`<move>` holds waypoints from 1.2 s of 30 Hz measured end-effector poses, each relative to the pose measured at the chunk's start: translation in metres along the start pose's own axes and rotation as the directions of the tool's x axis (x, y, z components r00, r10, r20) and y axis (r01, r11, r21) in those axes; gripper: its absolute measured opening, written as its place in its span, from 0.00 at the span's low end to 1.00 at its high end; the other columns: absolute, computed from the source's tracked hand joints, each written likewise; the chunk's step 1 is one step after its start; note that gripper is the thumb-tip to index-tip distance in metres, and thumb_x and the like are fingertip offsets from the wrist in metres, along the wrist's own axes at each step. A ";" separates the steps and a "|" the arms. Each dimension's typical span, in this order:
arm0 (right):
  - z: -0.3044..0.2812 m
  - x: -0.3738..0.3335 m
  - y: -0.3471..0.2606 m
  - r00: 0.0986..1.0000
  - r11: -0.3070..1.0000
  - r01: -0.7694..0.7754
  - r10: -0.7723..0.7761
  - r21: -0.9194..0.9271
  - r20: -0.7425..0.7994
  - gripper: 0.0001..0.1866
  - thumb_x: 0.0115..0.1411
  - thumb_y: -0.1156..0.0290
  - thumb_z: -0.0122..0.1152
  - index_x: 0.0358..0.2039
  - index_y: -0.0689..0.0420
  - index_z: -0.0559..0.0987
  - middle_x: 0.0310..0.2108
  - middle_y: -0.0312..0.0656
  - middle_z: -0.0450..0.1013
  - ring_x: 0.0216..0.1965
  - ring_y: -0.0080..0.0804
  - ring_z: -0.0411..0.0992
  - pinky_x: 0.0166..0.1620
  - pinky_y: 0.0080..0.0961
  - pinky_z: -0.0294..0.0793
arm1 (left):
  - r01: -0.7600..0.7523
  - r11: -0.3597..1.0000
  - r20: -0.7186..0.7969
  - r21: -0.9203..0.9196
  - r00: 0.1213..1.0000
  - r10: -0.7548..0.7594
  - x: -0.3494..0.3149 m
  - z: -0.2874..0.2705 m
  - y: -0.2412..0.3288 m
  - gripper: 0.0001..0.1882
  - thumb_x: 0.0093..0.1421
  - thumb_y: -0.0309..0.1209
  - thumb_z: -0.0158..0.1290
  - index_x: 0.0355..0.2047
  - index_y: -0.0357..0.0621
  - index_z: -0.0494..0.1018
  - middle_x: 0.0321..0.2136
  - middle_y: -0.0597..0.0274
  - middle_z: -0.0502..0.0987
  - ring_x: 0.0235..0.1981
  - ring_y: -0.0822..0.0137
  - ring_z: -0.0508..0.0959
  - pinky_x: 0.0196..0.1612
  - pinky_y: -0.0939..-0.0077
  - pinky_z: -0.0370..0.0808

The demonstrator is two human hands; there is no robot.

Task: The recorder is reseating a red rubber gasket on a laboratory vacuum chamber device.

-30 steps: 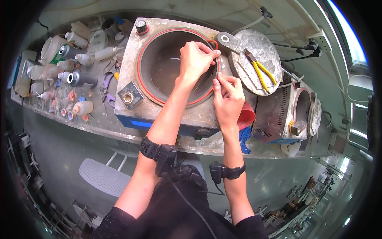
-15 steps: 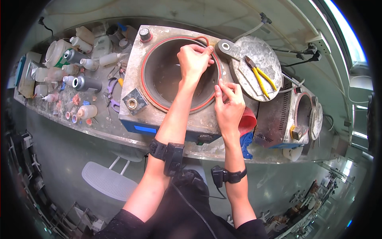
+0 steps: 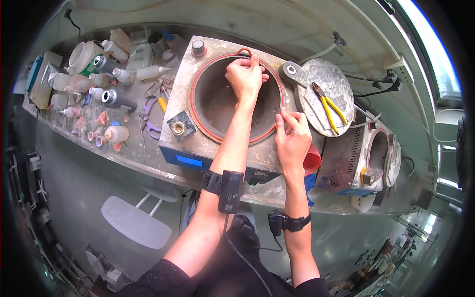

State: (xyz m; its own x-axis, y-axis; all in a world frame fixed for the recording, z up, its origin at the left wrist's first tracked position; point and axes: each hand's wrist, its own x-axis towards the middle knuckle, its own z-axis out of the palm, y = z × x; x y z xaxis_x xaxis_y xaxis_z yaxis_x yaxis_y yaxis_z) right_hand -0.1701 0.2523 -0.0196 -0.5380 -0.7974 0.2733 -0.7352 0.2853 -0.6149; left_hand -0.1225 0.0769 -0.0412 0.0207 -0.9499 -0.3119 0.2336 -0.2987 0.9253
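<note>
Red cord (image 3: 244, 49) curves round the rim of the chamber (image 3: 205, 94), a loop raised at the far edge. I read hands apart: left hand (image 3: 255, 64) nearer, pinching beside that loop; right hand (image 3: 294, 138) at the right edge, grip unclear.

The person (image 3: 198, 242) wears a black top (image 3: 213, 279) at the frame's bottom, its left sleeve (image 3: 161, 277) finely speckled. Below mid-frame, the black left strap (image 3: 212, 181) and right strap (image 3: 299, 222) bear boxy black modules (image 3: 231, 192), trailing thin dark cables (image 3: 247, 263). Left hand (image 3: 244, 79) and right hand (image 3: 294, 141) are bare.
</note>
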 end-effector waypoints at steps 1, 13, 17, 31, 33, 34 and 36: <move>-0.001 0.001 0.000 1.000 1.000 0.010 -0.010 -0.006 -0.003 0.11 0.66 0.69 0.67 0.47 0.57 0.87 0.36 0.42 0.76 0.21 0.31 0.71 0.29 0.31 0.73 | -0.012 1.000 -0.013 -0.012 1.000 0.012 0.001 0.001 -0.001 0.16 0.68 0.31 0.60 0.32 0.26 0.76 0.24 0.48 0.84 0.19 0.64 0.85 0.21 0.70 0.85; -0.001 0.002 -0.006 0.999 0.999 -0.014 0.015 -0.044 0.030 0.11 0.66 0.67 0.66 0.47 0.57 0.86 0.38 0.42 0.76 0.23 0.36 0.75 0.32 0.36 0.75 | 0.087 0.980 -0.075 -0.177 0.992 -0.102 0.006 -0.003 0.007 0.27 0.75 0.44 0.47 0.35 0.25 0.74 0.27 0.45 0.83 0.21 0.61 0.84 0.22 0.66 0.87; -0.008 0.013 -0.012 0.995 0.991 0.001 0.013 -0.135 0.100 0.12 0.65 0.68 0.66 0.46 0.58 0.86 0.39 0.45 0.78 0.31 0.45 0.79 0.37 0.40 0.77 | 0.254 0.954 0.303 0.162 0.907 -0.293 -0.017 -0.031 0.019 0.31 0.74 0.49 0.48 0.42 0.22 0.75 0.32 0.42 0.83 0.27 0.58 0.85 0.28 0.63 0.88; 0.113 0.103 -0.055 0.875 0.897 0.428 -0.441 0.106 0.200 0.33 0.63 0.82 0.55 0.70 0.61 0.66 0.70 0.55 0.63 0.71 0.50 0.62 0.73 0.42 0.61 | -0.703 0.481 0.670 0.524 0.689 0.276 0.059 -0.137 0.103 0.16 0.60 0.24 0.64 0.48 0.32 0.81 0.32 0.49 0.86 0.32 0.64 0.86 0.39 0.68 0.82; 0.110 0.104 -0.053 0.866 0.900 0.414 -0.436 0.138 0.244 0.35 0.59 0.86 0.55 0.69 0.62 0.66 0.69 0.56 0.65 0.70 0.52 0.63 0.74 0.45 0.61 | -0.802 0.355 0.724 0.481 0.591 0.355 0.065 -0.128 0.088 0.17 0.60 0.25 0.63 0.49 0.33 0.81 0.36 0.43 0.84 0.36 0.53 0.86 0.43 0.64 0.82; 0.109 0.105 -0.052 0.863 0.898 0.419 -0.440 0.134 0.248 0.35 0.59 0.86 0.55 0.69 0.62 0.66 0.69 0.56 0.65 0.70 0.52 0.63 0.74 0.45 0.61 | -0.800 0.360 0.720 0.480 0.593 0.360 0.068 -0.126 0.081 0.17 0.60 0.25 0.63 0.49 0.33 0.81 0.36 0.43 0.84 0.36 0.53 0.86 0.43 0.64 0.82; 0.106 0.107 -0.048 0.856 0.895 0.429 -0.446 0.120 0.263 0.35 0.58 0.87 0.55 0.68 0.63 0.67 0.68 0.57 0.65 0.71 0.52 0.62 0.74 0.45 0.61 | -0.877 0.266 0.739 0.400 0.481 0.472 0.067 -0.117 0.074 0.15 0.61 0.24 0.61 0.48 0.35 0.82 0.38 0.46 0.84 0.39 0.49 0.85 0.44 0.60 0.81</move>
State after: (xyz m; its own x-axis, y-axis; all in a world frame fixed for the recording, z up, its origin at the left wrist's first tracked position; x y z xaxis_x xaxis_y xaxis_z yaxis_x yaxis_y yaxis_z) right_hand -0.1486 0.0973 -0.0396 -0.0240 -0.9494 0.3132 -0.8396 -0.1509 -0.5218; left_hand 0.0096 0.0018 -0.0191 -0.5987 -0.6654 0.4459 -0.3453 0.7167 0.6060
